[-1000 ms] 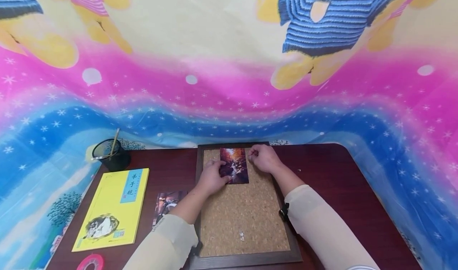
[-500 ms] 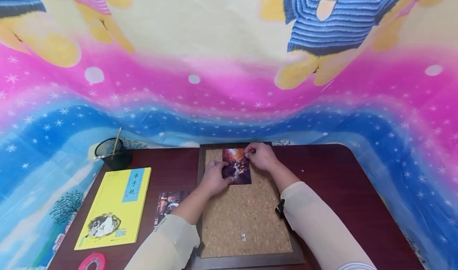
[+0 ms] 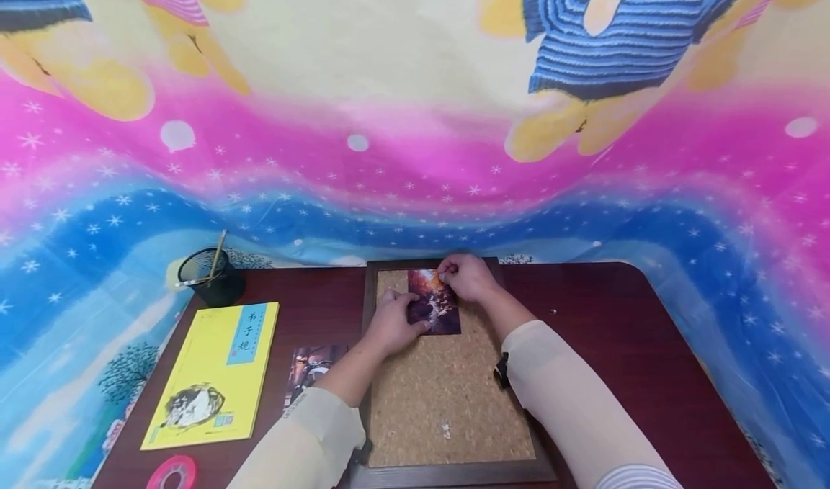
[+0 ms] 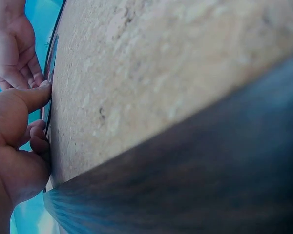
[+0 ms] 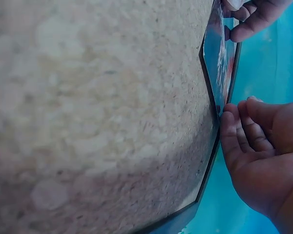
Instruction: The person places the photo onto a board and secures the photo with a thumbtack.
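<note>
A photo print (image 3: pixel 442 317) with an orange glow and dark lower part lies at the top of the framed cork board (image 3: pixel 447 381). My left hand (image 3: pixel 391 321) rests at its left side, thumb and forefinger spread over the edge and pressing it. At the print's top right, my right hand (image 3: pixel 472 279) bends in, with thumb and forefinger together pinching something tiny that the fingertips mostly hide. In the right wrist view the right hand (image 5: pixel 263 146) is close to the print's edge (image 5: pixel 223 63). From the left wrist, the left thumb (image 4: pixel 39 95) presses the print's edge.
A second photo (image 3: pixel 311 370) lies left of the board, partly under the left forearm. Further left are a yellow book (image 3: pixel 214 374), a black mesh pen cup (image 3: pixel 220 284) and a pink tape roll (image 3: pixel 171 472). Small pale bits (image 3: pixel 445 430) sit low on the board.
My right hand has moved left, from beside the print to over its top right corner. My left hand stays on the print's left side. The head view has shifted slightly.
</note>
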Demonstrator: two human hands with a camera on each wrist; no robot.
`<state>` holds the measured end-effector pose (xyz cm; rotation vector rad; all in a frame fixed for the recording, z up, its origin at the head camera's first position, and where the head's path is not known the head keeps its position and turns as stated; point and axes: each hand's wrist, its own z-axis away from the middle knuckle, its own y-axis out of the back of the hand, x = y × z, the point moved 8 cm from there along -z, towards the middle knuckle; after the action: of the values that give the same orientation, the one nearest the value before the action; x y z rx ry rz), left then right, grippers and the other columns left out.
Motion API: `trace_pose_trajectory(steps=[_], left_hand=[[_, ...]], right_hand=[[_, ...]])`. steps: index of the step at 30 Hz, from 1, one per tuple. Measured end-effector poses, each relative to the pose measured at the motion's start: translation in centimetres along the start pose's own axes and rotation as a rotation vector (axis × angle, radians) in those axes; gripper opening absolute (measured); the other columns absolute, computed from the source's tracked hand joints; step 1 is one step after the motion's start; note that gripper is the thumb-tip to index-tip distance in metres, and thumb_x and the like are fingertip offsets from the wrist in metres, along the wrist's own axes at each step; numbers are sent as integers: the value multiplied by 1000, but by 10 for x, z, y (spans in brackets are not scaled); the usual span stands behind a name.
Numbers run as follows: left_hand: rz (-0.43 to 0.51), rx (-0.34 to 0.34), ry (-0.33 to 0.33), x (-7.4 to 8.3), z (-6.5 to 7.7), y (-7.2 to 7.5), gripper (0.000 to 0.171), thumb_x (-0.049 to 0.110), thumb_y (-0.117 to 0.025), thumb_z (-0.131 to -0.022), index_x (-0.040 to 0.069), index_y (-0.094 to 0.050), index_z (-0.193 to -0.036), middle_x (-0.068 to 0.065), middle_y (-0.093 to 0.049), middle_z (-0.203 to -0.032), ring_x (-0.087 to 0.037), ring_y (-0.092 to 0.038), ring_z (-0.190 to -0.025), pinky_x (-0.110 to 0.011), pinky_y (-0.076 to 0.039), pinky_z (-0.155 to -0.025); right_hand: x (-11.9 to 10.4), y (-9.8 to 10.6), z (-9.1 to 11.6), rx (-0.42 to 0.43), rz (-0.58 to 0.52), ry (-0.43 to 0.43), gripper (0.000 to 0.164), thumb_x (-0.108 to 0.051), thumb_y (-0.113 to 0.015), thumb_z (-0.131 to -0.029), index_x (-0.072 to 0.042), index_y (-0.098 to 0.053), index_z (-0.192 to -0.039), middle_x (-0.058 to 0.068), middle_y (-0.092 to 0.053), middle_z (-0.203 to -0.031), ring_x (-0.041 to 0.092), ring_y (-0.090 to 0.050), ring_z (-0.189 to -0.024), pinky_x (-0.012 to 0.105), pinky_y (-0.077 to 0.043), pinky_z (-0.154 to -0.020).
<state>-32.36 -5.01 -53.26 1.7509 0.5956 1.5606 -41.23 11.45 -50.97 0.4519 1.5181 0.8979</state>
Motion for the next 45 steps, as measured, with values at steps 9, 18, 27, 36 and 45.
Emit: trace_pose_trajectory(steps=[9, 18, 27, 36, 45], left_hand=[[-17, 0, -4, 2, 0, 2, 60, 32, -83, -87, 4, -64, -137, -16, -53, -121, -29, -56, -108, -45, -49, -97], [-15, -14, 8, -1, 0, 0, 61, 32, -83, -88, 5, -63, -138, -15, -52, -120, -28, -56, -107, -44, -50, -97], [-8, -21, 6, -2, 0, 0, 60, 33, -83, -88, 5, -63, -137, -15, -52, -122, -28, -56, -109, -44, -50, -97], [8, -25, 12, -2, 1, 1, 61, 33, -83, -88, 5, -63, -138, -15, -52, -123, -28, -56, -109, -44, -50, -97], [14, -28, 18, -2, 0, 0, 60, 32, -83, -88, 6, -62, -139, -15, -52, -124, -27, -55, -110, -44, -49, -97]], right_hand=[[-1, -6, -7, -24, 3, -29, 12, -24, -65, -103, -19, -76, -106, 0, -69, -100, 20, -64, -95, 41, -52, -86], [-2, -13, -16, -15, 33, -29, 14, -23, -64, -103, -18, -77, -106, 1, -71, -100, 19, -65, -94, 40, -54, -86], [-1, -19, -23, -9, 65, -53, 16, -20, -65, -102, -17, -79, -106, 0, -73, -100, 20, -67, -96, 38, -54, -87], [-6, -19, -26, -9, 109, -55, 22, -12, -62, -98, -17, -81, -107, 1, -76, -106, 23, -68, -104, 40, -54, -93], [-8, -21, -30, -54, 159, -100, 28, -10, -59, -96, -18, -81, -110, -1, -76, -111, 22, -67, -106, 40, -54, -95]])
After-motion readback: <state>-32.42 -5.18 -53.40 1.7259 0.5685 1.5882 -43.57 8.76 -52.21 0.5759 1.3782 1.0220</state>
